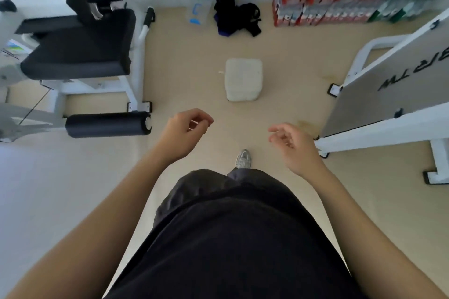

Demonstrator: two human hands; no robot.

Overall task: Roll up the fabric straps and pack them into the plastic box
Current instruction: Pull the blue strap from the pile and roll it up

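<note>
Head view: straps (237, 16) blurred, box (243, 82) closed.

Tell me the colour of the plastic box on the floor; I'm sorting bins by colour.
Translucent milky white plastic box, shown in the head view.

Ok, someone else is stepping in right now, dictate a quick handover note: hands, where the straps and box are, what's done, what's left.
Left hand: empty, fingers loosely curled, held in the air.
Right hand: empty, also loosely curled, nothing in its grip.
Fabric straps: an unrolled dark heap on the floor by the far wall, next to a clear plastic bottle.
Plastic box: white, on the floor ahead, between the person and the straps, apparently closed.
Done: nothing visible; no strap rolled or packed.
Left: reach the straps, roll each one, pack them into the box.
</note>
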